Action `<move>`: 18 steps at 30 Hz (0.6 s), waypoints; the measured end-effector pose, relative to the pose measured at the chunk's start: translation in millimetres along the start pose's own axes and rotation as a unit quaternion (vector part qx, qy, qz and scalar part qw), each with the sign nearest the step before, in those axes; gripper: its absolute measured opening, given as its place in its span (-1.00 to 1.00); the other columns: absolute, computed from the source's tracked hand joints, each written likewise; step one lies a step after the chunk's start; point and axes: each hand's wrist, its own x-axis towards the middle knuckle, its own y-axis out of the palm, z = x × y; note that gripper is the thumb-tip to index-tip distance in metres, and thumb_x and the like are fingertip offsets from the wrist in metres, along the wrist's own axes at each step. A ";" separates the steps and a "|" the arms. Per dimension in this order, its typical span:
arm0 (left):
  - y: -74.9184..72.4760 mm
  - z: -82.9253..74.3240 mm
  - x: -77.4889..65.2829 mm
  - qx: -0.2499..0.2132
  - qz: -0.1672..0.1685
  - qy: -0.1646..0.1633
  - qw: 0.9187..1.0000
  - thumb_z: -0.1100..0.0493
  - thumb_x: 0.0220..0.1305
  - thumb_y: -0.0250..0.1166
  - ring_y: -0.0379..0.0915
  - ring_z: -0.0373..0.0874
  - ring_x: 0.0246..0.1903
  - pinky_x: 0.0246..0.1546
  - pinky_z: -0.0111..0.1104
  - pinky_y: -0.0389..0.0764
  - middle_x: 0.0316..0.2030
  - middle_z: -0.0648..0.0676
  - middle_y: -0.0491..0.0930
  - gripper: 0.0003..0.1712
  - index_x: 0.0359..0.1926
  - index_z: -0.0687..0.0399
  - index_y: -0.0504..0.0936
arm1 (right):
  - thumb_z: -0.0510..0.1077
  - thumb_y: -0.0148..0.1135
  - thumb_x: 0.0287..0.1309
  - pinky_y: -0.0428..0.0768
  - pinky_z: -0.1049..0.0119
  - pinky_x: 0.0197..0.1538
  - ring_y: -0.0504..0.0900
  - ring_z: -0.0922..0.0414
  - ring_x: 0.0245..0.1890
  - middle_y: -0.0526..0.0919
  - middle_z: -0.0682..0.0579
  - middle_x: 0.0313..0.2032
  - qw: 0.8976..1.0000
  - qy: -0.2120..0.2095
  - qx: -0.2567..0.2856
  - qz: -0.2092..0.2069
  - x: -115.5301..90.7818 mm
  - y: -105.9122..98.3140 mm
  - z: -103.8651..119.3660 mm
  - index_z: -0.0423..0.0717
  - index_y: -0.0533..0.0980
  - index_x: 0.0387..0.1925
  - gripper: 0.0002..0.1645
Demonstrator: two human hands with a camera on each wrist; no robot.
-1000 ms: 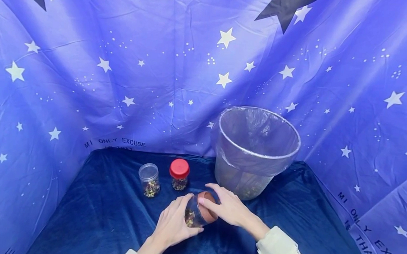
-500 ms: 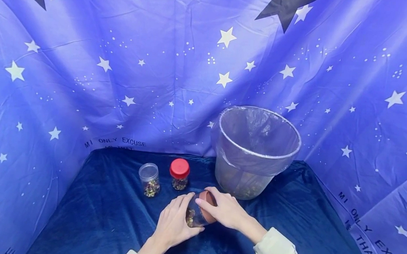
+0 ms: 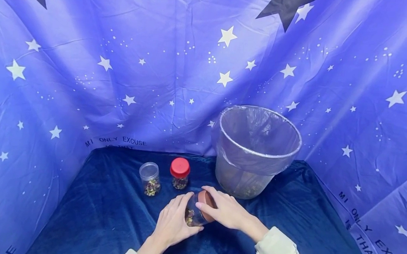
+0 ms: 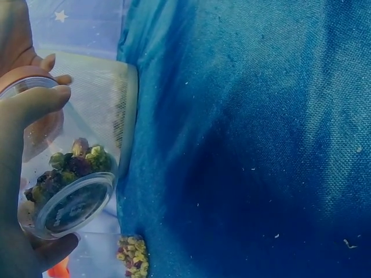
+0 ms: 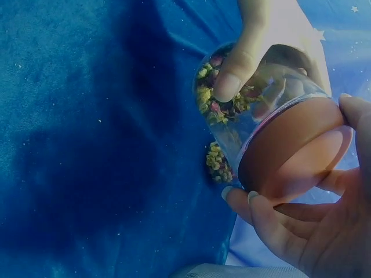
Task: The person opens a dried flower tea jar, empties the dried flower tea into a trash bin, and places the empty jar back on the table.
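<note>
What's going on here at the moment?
A person's left hand holds a tilted clear jar with dried flower-like pieces inside, while the right hand grips its brown lid, which is on the jar. Beyond the hands, a second clear jar and a red-lidded jar stand on the blue cloth, with a bag-lined bin to their right.

Bin (image 3: 237, 179) (bag-lined) stands before a starry backdrop (image 3: 174, 39).

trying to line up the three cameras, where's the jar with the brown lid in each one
Head: jar low centre, between left hand and right hand.
Left wrist: jar at left, base toward the camera.
Right wrist: jar right of centre, brown lid toward lower right.
Shared landmark: dark blue cloth.
</note>
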 end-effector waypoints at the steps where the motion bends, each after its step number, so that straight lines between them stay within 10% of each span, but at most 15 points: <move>1: 0.1 -0.2 -0.2 -0.001 0.001 -0.001 1.000 -0.42 -0.42 0.57 0.63 -0.07 -0.15 -0.20 -0.21 0.68 -0.01 0.00 0.63 0.14 0.25 -0.07 0.44 | 0.48 -0.03 0.25 0.58 0.00 0.12 0.64 0.00 0.10 0.60 -0.03 0.18 1.000 -0.001 -0.001 0.001 -0.1 0.1 -0.6 0.10 0.34 0.36 -0.17; 18: 5.1 4.1 -5.8 -0.047 0.049 -0.045 0.997 -0.35 -0.36 0.58 0.61 -0.06 -0.12 -0.25 -0.16 0.66 0.01 0.01 0.63 0.10 0.26 -0.09 0.40 | 0.37 0.08 0.28 0.51 -0.01 0.23 0.49 0.06 0.26 0.43 0.00 0.33 0.994 -0.092 -0.006 0.051 -6.5 -2.7 -8.5 0.17 0.20 0.46 -0.17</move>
